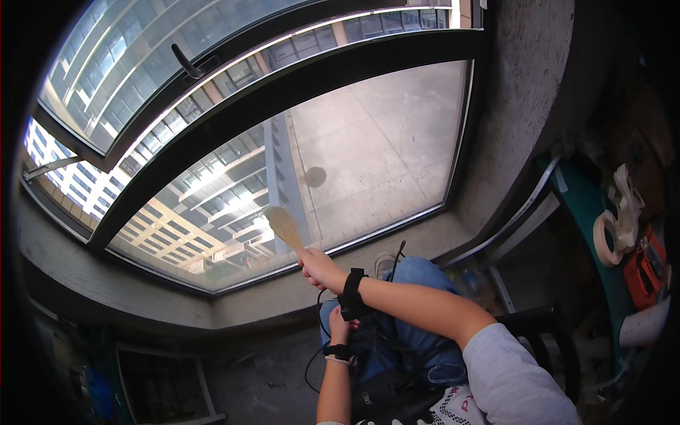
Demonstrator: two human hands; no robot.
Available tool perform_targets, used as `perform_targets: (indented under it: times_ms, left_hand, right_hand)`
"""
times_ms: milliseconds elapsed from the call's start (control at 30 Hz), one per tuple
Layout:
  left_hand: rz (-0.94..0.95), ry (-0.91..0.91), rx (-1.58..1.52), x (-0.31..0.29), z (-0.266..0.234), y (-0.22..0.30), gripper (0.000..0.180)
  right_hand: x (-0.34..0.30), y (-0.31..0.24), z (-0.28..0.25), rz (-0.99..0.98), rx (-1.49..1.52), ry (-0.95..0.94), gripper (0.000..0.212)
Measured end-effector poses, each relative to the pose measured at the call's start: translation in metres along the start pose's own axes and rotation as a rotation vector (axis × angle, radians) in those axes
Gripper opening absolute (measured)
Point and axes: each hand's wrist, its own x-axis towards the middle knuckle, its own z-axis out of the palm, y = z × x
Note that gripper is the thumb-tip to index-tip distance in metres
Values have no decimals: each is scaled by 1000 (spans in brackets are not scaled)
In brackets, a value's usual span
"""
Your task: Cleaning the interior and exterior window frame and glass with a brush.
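Note:
My right hand (320, 268) is closed round the handle of a pale wooden spatula (283, 225). Its broad rounded end points up and away from me, in front of the lower window pane (382, 142); whether it touches the glass I cannot tell. Below and closer to me, my left hand (342, 328) rests by my jeans-clad knee with its fingers curled; what they hold, if anything, is hidden. Black bands (352, 294) circle both wrists, and the left one also wears a beaded bracelet (340, 360).
A concrete sill (276, 306) runs beneath the dark-framed window. Above, a tilted sash has a black handle (185, 62). On the right, a green-edged table (588, 205) carries a tape roll (604, 239) and an orange-red device (643, 273). Black cables (319, 347) loop around my lap.

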Motion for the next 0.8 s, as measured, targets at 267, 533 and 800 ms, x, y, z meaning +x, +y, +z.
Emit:
perform_targets:
  times_ms: [267, 533, 800]
  left_hand:
    - [85, -1, -111, -4, 2, 0, 14]
    - [106, -9, -92, -2, -1, -5, 11]
    - [45, 26, -88, -3, 4, 1, 22]
  right_hand:
    - [24, 33, -6, 105, 68, 60, 27]
    - [31, 43, -5, 307, -63, -89, 16]
    - [28, 36, 3, -153, -355, 89, 30]
